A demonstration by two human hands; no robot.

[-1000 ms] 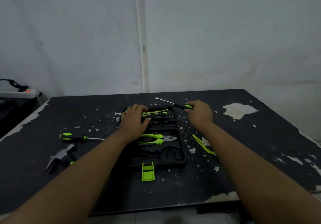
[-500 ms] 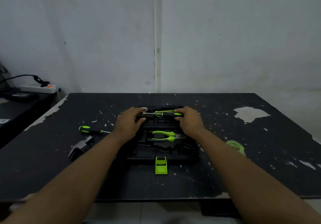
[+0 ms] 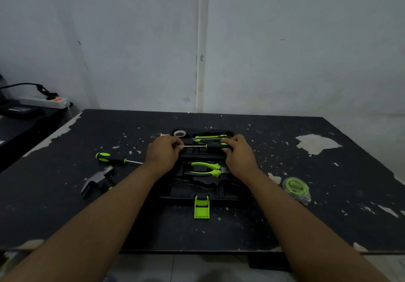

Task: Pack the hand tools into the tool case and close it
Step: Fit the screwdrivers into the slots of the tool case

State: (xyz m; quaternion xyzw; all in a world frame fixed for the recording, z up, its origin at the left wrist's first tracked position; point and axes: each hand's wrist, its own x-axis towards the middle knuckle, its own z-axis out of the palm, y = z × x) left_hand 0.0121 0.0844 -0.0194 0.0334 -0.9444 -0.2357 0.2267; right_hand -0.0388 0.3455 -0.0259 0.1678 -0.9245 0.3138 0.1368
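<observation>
On the scarred tabletop (image 3: 285,227) your right grip (image 3: 240,157) has brought the screwdriver (image 3: 206,146), held by its handle, over the tool case (image 3: 175,196); your left grip (image 3: 163,154) now pinches its shaft; seating looks next.

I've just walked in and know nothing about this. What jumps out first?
The left hand and right hand hold a green-handled screwdriver over the far end of an open black tool case in the middle of the table. Bright green pliers lie inside it; a hammer and second screwdriver lie to its left, a tape measure to its right.
</observation>
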